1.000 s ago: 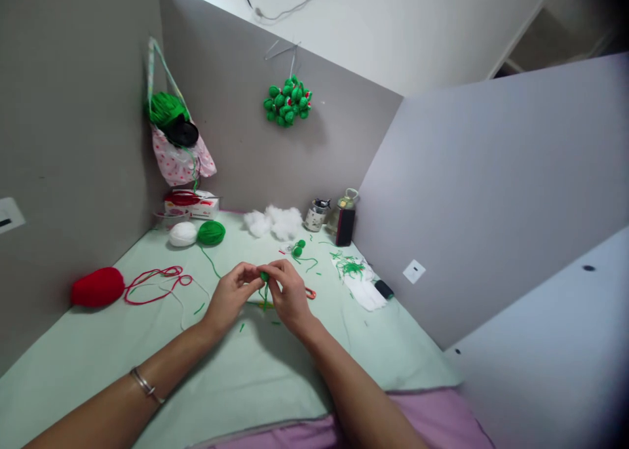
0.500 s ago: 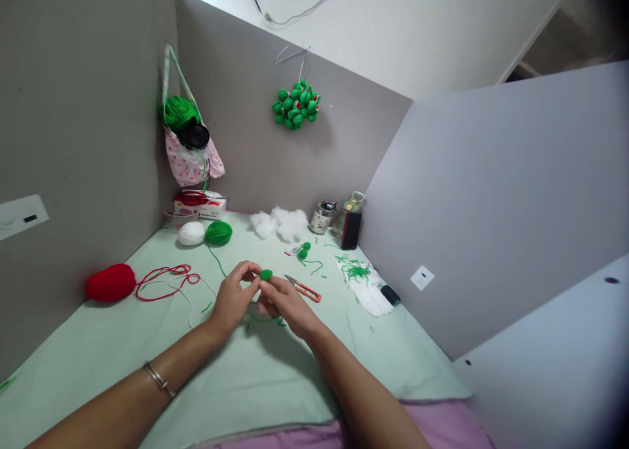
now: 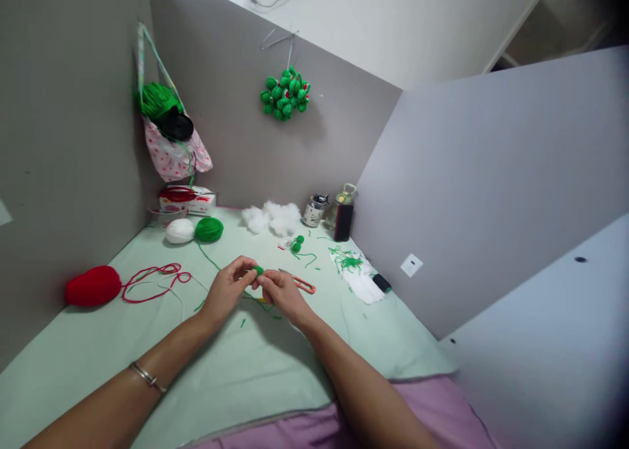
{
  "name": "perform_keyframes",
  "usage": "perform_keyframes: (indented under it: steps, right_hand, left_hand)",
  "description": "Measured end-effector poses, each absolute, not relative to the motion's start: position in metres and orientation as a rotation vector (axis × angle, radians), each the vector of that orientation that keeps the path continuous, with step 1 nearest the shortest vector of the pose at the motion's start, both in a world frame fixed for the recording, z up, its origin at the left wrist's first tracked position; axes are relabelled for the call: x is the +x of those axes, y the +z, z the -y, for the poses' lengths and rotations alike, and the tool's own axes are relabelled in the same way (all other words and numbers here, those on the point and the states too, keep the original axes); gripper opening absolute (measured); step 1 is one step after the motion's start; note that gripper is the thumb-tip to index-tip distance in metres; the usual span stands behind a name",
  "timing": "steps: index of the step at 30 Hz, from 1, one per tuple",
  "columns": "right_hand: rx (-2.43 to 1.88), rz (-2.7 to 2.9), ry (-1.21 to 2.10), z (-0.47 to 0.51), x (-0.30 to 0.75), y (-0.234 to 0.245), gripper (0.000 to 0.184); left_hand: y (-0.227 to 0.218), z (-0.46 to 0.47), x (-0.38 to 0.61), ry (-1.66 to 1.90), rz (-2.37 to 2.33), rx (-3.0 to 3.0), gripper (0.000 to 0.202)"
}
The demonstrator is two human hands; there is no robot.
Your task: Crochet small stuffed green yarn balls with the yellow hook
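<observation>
A small green crochet piece is pinched between the fingertips of both hands, above the cloth-covered table. My left hand grips it from the left with thumb and fingers. From the right, my right hand closes its thumb and index finger at its edge. Beneath the right fingers shows a bit of something yellow; its kind is hidden. Green yarn runs from a green yarn ball toward the hands. Just beyond the right hand lie orange-handled thread snips.
A red yarn ball with loose strands lies left, a white yarn ball farther back. White stuffing, a tin and a black box stand behind. Green scraps lie on white tissue. Green crocheted balls hang on the partition.
The view has shifted, so the surroundings sit farther left and slightly higher. The fingers have turned the green piece, which now shows less between them. The yellow thing has come into sight below the right hand.
</observation>
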State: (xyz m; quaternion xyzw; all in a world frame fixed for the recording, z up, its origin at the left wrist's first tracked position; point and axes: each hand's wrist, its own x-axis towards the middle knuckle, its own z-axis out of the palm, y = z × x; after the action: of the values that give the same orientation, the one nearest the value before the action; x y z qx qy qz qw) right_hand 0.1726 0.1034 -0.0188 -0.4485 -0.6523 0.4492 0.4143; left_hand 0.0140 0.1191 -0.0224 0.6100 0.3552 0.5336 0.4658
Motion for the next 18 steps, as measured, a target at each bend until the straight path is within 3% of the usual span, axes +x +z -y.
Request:
perform_keyframes:
  steps: [7,12,18]
  right_hand:
    - [-1.062,1.623,0.842,-0.092,0.171,-0.009,0.025]
    - [-0.972,1.589,0.960,-0.088,0.168,-0.008,0.041]
    - [-1.169,1.576,0.943,-0.128,0.193,-0.015,0.040]
  left_hand:
    - [-0.030,-0.131,0.011,1.393,-1.003,1.406,0.022]
    - [-0.034,-0.131,0.011,1.319,-1.013,1.388,0.025]
    - [-0.047,-0.145,0.001,1.274,-1.075,1.372,0.022]
